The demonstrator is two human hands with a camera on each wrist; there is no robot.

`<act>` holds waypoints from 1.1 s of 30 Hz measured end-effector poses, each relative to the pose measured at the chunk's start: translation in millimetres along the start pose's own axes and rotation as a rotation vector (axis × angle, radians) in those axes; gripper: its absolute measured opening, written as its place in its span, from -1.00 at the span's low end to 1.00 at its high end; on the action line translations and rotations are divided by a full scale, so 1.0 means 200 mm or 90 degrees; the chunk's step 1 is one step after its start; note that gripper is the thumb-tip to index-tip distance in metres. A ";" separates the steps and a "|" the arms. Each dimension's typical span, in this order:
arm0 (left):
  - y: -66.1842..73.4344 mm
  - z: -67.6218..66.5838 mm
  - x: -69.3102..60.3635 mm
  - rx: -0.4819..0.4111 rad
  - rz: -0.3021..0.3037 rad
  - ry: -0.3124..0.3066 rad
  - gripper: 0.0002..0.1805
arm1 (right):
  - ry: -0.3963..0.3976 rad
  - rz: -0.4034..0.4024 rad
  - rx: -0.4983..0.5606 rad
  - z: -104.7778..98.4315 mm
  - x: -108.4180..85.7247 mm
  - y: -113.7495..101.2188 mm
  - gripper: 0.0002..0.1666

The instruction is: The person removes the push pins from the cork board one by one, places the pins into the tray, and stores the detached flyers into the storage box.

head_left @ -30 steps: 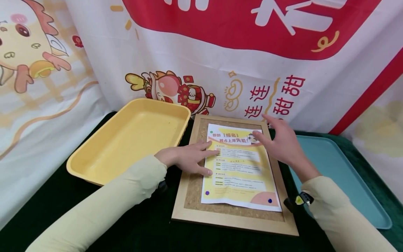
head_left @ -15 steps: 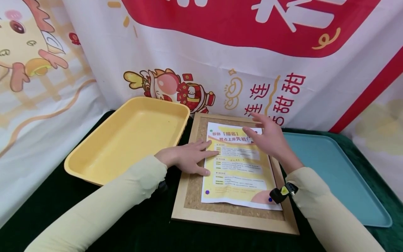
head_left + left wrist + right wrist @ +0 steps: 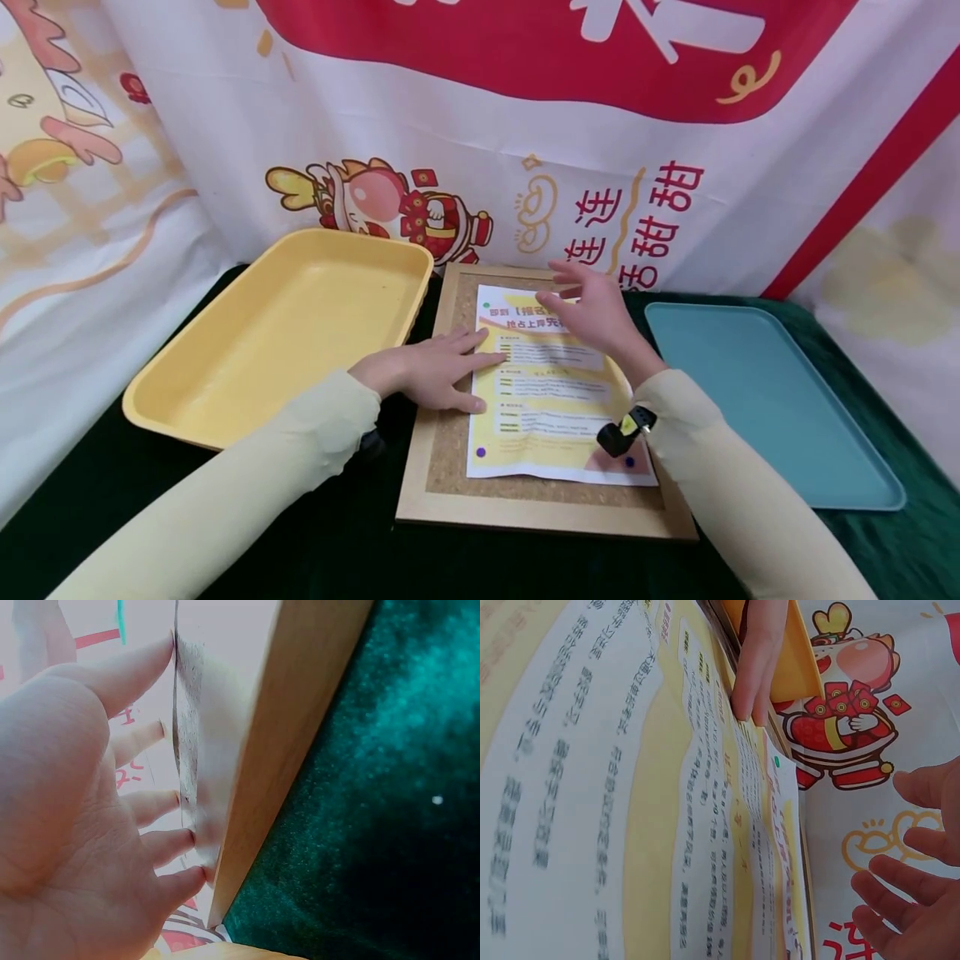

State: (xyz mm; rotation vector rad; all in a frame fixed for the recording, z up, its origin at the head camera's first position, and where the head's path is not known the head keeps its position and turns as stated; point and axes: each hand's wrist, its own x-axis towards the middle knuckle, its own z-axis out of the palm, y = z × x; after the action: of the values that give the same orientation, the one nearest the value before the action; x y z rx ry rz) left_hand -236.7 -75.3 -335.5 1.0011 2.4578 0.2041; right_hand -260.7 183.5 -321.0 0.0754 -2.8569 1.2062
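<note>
A yellow printed poster (image 3: 555,400) lies on a wood-framed cork board (image 3: 447,467), with purple and blue pushpins at its lower corners and a green one at the upper left. My left hand (image 3: 431,369) rests on the poster's left edge, its fingers spread and straight. In the left wrist view the left hand (image 3: 82,802) shows its fingertips at the board's surface. Above the poster's upper right part hovers my right hand (image 3: 592,312), fingers loosely bent and nothing held. The right wrist view shows the right hand (image 3: 915,877) apart from the paper. The poster's upper right corner is hidden behind it.
Left of the board stands a deep yellow tray (image 3: 300,325). A flat blue-green tray (image 3: 765,408) lies to the right. Dark green cloth (image 3: 315,533) covers the table, and a printed white curtain (image 3: 390,108) hangs behind.
My right hand has moved left from the board's upper right edge to above the poster's upper part. The left hand stays on the poster. The head view has shifted slightly.
</note>
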 end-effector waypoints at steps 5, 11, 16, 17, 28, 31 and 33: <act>-0.01 0.01 -0.02 0.001 -0.003 0.002 -0.13 | -0.012 0.005 0.017 0.06 0.03 -0.01 -0.27; 0.00 0.01 -0.03 -0.007 -0.002 -0.004 -0.13 | -0.027 0.020 0.062 0.12 0.06 0.01 -0.29; 0.01 0.00 -0.02 0.010 0.001 -0.007 -0.13 | -0.036 0.023 0.079 0.15 0.08 0.00 -0.30; 0.01 -0.01 -0.01 0.015 0.002 -0.007 -0.13 | -0.040 0.022 0.081 0.15 0.09 0.00 -0.30; 0.00 -0.01 -0.01 0.026 -0.001 -0.002 -0.13 | -0.077 0.004 0.106 0.24 0.15 -0.02 -0.36; 0.00 -0.01 0.00 0.023 0.000 -0.004 -0.13 | -0.082 0.015 0.110 0.26 0.17 -0.02 -0.40; 0.00 0.00 0.00 0.024 -0.001 -0.005 -0.13 | -0.085 0.025 0.116 0.27 0.18 -0.01 -0.42</act>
State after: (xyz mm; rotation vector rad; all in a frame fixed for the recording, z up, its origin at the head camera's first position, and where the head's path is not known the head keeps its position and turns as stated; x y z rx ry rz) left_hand -237.0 -76.4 -335.0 1.0131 2.4642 0.1543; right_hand -297.1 141.5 -355.5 0.1095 -2.8632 1.5241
